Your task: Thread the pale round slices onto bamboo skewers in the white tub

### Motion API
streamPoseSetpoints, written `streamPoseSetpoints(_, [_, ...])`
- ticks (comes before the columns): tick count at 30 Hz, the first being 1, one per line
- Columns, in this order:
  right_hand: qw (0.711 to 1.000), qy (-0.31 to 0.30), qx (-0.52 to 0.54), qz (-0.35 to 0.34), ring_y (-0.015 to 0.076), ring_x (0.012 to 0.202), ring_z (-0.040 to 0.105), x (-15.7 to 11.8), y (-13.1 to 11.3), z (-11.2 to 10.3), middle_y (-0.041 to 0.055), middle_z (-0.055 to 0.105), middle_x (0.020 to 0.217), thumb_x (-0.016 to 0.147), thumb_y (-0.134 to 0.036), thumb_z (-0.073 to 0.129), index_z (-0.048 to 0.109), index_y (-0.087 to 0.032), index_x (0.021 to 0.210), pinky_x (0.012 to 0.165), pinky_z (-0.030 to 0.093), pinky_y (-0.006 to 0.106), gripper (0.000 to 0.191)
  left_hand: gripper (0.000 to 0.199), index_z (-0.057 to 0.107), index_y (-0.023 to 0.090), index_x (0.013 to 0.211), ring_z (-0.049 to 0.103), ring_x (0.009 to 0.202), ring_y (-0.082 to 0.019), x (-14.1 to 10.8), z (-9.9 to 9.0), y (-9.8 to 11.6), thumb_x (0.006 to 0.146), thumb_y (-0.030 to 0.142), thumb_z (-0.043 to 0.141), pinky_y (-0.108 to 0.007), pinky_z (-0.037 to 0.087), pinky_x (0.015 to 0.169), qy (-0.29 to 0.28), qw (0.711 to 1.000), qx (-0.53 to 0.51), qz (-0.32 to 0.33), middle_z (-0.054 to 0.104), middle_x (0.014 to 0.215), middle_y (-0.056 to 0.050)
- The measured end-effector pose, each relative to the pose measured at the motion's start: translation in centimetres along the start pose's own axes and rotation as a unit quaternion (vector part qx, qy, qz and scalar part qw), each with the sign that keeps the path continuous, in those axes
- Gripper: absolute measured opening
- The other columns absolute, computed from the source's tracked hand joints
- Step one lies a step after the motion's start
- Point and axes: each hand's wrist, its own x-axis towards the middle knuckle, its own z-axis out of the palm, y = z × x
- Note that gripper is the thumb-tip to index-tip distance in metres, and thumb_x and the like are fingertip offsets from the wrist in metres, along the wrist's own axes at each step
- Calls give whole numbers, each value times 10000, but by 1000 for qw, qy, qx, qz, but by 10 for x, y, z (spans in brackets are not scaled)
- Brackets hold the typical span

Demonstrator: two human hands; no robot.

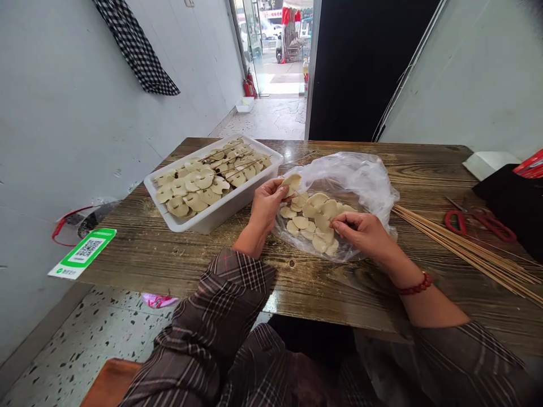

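Note:
Above the left side of a clear plastic bag [369, 175], my left hand [268, 200] is closed on a pale, thin round slice [292, 183], held up between thumb and fingers. My right hand [360, 230] pinches the edge of another pale slice [324, 217] over the bag. Whether a skewer also lies in either grip, I cannot tell. Several loose slices [302, 222] lie in the bag's opening below both hands. To the left, a white plastic tub [212, 217] holds many slices [195, 200] threaded on thin skewers.
Bare bamboo skewers [462, 246] lie across the right of the wooden table [182, 260]. Beyond them are red-handled scissors [456, 222] and a black holder [509, 198]. A green QR-code card [85, 252] sits at the left edge. The glass door [254, 45] stands beyond the table.

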Motion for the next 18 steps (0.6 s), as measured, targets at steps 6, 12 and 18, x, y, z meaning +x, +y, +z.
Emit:
streamPoseSetpoints(6, [1000,3,-25,-9,121,528,478,0,0,0,-7,586,563,857,-342,557,706,-172,760,527,348,266,246,230,713,151,801,612,655,-103,-1,1,0,648,310,775,-237,532,643,21,999,41,18,674,743,7])
streamPoseSetpoints(12, [999,3,-33,-8,122,545,489,1,0,0,0,605,588,853,-334,551,700,-169,751,539,355,266,244,233,718,156,795,623,666,-116,-2,3,1,648,323,785,-249,536,656,25,998,47,19,683,738,3])
streamPoseSetpoints(18, [999,5,-45,-6,128,551,501,2,0,1,6,612,590,847,-342,546,702,-161,758,551,362,273,255,234,722,169,792,608,634,-110,-2,4,-2,671,359,783,-221,476,597,2,995,96,25,673,685,3])
